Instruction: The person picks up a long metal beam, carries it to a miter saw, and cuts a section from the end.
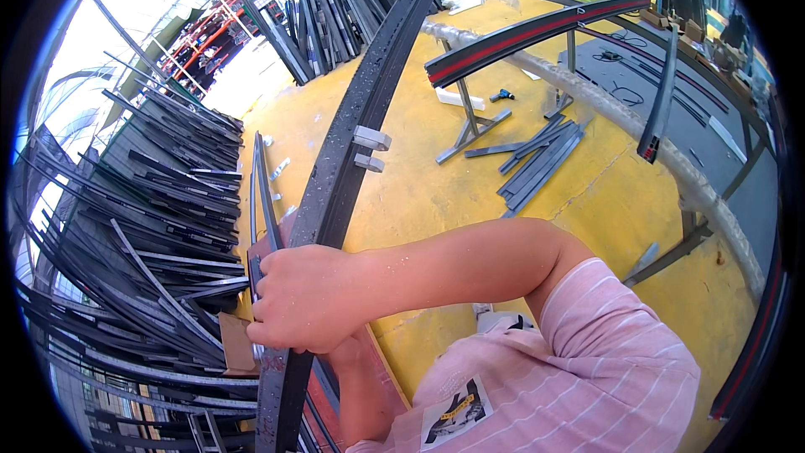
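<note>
Black, the long profile (352, 126) runs from the lower edge up across the yellow floor (436, 193), with two white clips (370, 148) already on it; the right hand (306, 298) is clenched around its lower stretch, the left hand hidden beneath.

A pink, white-striped short sleeve (616, 344) covers the person's bare-forearmed right arm.

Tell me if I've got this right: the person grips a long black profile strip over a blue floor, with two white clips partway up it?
Not quite. The head view shows a yellow floor, not blue. The rest holds: the right hand grips the long black profile strip, and two white clips sit partway up it.
</note>
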The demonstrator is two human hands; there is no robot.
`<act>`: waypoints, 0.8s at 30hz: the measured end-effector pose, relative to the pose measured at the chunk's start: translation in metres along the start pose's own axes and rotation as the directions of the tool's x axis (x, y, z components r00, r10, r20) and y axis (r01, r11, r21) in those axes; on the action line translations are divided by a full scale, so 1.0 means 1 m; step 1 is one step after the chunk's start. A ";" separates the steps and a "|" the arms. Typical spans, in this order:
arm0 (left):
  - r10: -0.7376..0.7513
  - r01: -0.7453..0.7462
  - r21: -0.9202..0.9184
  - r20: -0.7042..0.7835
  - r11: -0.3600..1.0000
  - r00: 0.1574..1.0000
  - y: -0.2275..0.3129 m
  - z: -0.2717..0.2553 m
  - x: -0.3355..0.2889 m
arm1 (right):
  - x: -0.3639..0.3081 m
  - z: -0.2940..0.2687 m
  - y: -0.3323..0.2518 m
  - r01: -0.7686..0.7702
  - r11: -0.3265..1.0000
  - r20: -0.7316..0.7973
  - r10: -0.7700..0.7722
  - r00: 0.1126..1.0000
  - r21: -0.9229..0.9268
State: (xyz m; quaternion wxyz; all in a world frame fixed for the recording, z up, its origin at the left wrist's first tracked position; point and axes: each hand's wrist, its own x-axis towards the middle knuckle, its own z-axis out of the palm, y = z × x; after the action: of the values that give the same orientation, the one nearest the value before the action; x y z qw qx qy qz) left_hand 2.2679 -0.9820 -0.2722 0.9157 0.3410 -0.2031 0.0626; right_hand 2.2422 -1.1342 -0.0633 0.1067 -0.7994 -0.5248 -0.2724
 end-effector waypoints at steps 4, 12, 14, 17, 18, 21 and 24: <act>-0.037 0.041 0.100 -0.040 0.994 0.999 -0.077 -0.008 0.128 | 0.002 0.016 0.162 -0.082 0.997 0.064 0.081 0.995 0.009; -0.149 0.155 -0.390 0.046 0.908 0.988 -0.112 -0.036 0.308 | 0.003 0.064 0.469 -0.236 0.970 0.309 0.244 0.919 -0.063; -0.160 0.176 -0.258 0.082 0.950 0.984 -0.145 -0.099 0.339 | 0.003 0.083 0.540 -0.252 0.966 0.372 0.258 0.892 -0.067; -0.208 0.222 -0.153 0.105 0.963 0.973 -0.205 -0.173 0.406 | -0.002 0.131 0.629 -0.271 0.959 0.412 0.281 0.867 -0.085; -0.239 0.251 -0.155 0.090 0.956 0.967 -0.217 -0.181 0.430 | -0.003 0.145 0.649 -0.287 0.954 0.410 0.298 0.862 -0.088; -0.290 0.302 -0.203 0.086 0.932 0.953 -0.281 -0.197 0.521 | -0.013 0.174 0.719 -0.355 0.933 0.401 0.351 0.846 -0.069; -0.351 0.359 -0.235 0.076 0.903 0.933 -0.322 -0.205 0.608 | -0.027 0.178 0.799 -0.437 0.896 0.447 0.424 0.788 -0.081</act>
State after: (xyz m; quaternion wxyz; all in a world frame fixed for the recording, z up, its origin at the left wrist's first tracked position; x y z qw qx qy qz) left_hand 2.9698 -1.1079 -0.3534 0.9434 0.2577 -0.1584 -0.1361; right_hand 3.0081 -1.4147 -0.1335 0.0513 -0.9372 -0.3427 -0.0399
